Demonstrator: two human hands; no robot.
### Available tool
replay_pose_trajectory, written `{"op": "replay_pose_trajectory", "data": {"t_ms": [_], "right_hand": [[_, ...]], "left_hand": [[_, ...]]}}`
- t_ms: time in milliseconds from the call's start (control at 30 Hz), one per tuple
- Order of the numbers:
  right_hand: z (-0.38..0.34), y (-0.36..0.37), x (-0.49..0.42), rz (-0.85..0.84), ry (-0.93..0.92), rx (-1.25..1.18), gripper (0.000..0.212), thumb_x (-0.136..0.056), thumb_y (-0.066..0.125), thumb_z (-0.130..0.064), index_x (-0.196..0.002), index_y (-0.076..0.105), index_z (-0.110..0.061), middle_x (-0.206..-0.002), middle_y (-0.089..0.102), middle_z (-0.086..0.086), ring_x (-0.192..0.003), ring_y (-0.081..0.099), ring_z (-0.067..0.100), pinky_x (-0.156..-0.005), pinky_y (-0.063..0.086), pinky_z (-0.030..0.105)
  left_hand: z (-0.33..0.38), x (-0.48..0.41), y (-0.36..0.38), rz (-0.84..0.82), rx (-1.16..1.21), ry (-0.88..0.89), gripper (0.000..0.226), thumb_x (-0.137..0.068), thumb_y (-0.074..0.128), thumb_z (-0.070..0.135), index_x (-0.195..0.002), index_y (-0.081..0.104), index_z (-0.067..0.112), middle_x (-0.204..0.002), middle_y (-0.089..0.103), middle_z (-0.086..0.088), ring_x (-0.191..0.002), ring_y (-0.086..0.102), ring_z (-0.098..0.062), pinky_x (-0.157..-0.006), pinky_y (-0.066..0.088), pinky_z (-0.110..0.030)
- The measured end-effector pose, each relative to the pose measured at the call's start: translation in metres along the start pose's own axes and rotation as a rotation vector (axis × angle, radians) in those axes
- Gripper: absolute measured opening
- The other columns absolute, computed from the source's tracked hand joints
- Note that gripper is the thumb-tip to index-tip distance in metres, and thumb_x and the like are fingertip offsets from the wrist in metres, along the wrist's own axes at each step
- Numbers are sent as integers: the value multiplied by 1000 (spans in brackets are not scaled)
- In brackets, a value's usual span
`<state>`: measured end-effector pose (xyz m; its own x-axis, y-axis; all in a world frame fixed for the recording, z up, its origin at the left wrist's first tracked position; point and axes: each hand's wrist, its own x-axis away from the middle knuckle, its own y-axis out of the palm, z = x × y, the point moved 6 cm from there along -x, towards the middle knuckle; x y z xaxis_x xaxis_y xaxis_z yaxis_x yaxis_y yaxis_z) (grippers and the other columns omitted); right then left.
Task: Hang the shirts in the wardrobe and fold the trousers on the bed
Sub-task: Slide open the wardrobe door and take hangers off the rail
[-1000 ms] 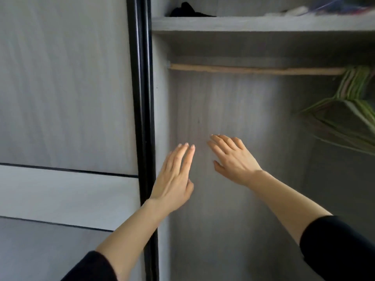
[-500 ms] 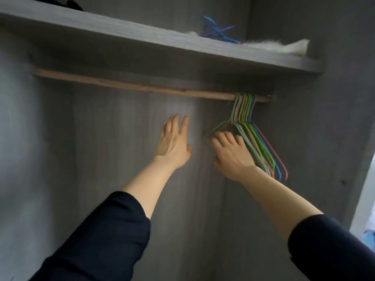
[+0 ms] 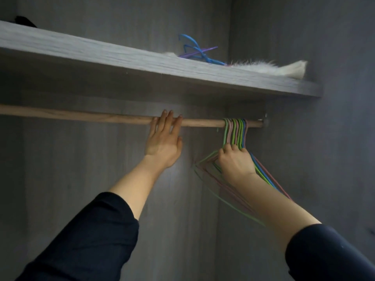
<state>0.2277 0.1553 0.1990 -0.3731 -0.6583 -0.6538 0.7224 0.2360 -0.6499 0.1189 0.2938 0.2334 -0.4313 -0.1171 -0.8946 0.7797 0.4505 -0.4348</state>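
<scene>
Right grip (image 3: 236, 163) round hangers (image 3: 235, 132) at rail (image 3: 203, 124) end; left grip (image 3: 163, 145) flat on bare rail

Single head-worn wide-angle view, set close at the wardrobe (image 3: 81, 169), facing forward and tilted up toward its right rear corner, seeing the underside of the shelf (image 3: 121, 57) and the rail (image 3: 91, 116) sloping across frame, both forearms (image 3: 134, 185) along the bottom edge.

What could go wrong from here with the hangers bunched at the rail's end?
The right hand grips several hangers at once, packed tight on the rail; pulling one free may drag others off. Their lower wires overlap, so they may tangle. The left hand only rests straight fingers on the rail.
</scene>
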Motion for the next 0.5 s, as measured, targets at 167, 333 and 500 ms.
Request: {"op": "replay_pose_trajectory", "data": {"t_ms": [167, 333, 500], "right_hand": [[-3, 2, -14, -22, 35, 13, 32, -95, 37, -3, -122, 53, -3, -122, 56, 13, -107, 60, 33, -76, 49, 38], [0, 3, -18, -52, 57, -15, 29, -91, 46, -2, -118, 56, -3, -116, 61, 14, -100, 66, 32, -70, 49, 36], [3, -12, -22, -8, 138, -204, 21, -86, 55, -12, -103, 64, -4, -104, 67, 17, -99, 64, 38, -72, 48, 38]], "left_hand": [[-5, -2, 4, 78, 56, 40, 61, -89, 54, 21, -146, 37, 10, -147, 39, -17, -143, 25, -31, -120, 6, -44], [-6, -3, 5, 113, 95, 17, 58, -89, 52, 21, -145, 38, 10, -147, 39, -15, -144, 23, -29, -120, 4, -42], [-7, -5, 6, 116, 110, 17, 58, -91, 51, 23, -146, 37, 12, -148, 37, -13, -144, 22, -28, -119, 2, -41]]}}
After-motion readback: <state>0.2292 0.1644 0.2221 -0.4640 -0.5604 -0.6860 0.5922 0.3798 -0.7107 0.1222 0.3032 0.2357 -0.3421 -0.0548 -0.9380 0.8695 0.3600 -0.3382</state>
